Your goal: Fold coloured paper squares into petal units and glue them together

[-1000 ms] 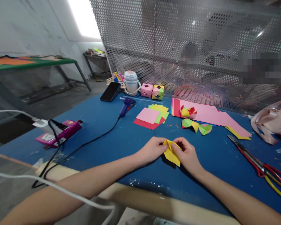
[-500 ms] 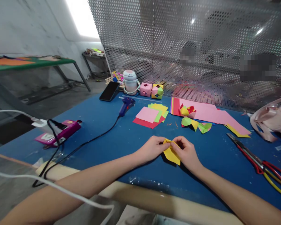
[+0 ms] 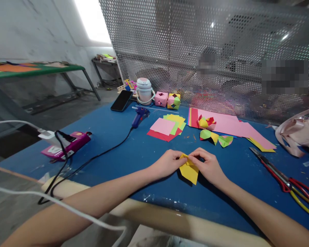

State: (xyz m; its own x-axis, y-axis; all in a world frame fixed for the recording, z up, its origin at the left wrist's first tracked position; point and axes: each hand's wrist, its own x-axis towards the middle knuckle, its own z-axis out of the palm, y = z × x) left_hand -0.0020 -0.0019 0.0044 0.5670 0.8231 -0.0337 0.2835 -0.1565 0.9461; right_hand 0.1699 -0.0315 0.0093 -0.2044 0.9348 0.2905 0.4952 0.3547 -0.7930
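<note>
A folded piece of yellow paper point(image 3: 190, 172) is pinched between both hands, just above the blue tabletop. My left hand point(image 3: 168, 164) grips its upper left corner between thumb and fingers. Along the top right edge, my right hand point(image 3: 206, 165) has its thumb and fingertips closed on the fold. Part of the fold is hidden under the fingers. Beyond the hands lies a stack of square coloured papers point(image 3: 162, 126), pink on top of green, yellow and red. Green and yellow folded paper pieces point(image 3: 209, 136) rest behind my right hand.
A blue glue gun point(image 3: 138, 118) lies at the back, its black cord running left to a purple packet point(image 3: 72, 145). Red-handled scissors point(image 3: 285, 180) lie at the right. Paper cubes point(image 3: 161, 99), a white jar point(image 3: 144, 92) and a phone point(image 3: 121, 101) line the far edge before a perforated metal screen point(image 3: 154, 44).
The yellow paper's lower part has tilted to show more of its face, with a folded band visible near the top. My right hand's fingers have shifted slightly; both hands keep hold.
</note>
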